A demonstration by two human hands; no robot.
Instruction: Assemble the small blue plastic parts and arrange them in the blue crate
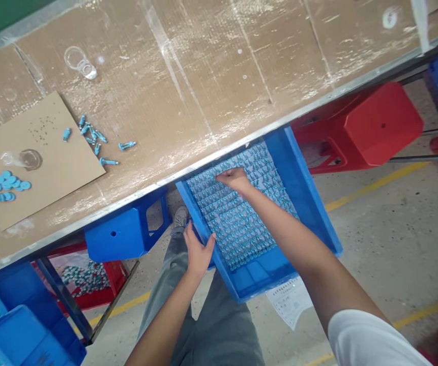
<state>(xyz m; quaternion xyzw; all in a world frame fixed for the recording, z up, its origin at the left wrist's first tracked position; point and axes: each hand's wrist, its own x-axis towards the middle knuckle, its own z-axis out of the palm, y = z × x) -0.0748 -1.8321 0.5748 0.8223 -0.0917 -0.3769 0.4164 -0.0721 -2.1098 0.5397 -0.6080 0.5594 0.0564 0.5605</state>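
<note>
A blue plastic tray (pixel 314 203) stands tilted below the table's front edge. Rows of small light-blue parts (pixel 241 218) with thin metallic-looking bits fill much of it. Over the upper rows is my right hand (pixel 234 180), its fingertips pinched together; whatever sits between them is too small to make out. My left hand (pixel 199 251) lies against the tray's left side, fingers stretched and thumb apart near the rim. A printed paper sheet (pixel 290 301) hangs at the tray's near end.
On the table (pixel 211 66), a cardboard sheet (pixel 51 162) carries blue discs (pixel 10 184); loose blue parts (pixel 93 133) lie beside it. A blue stool (pixel 117 231) and a red stool (pixel 379 127) flank the tray. Blue bins (pixel 24 330) stand lower left.
</note>
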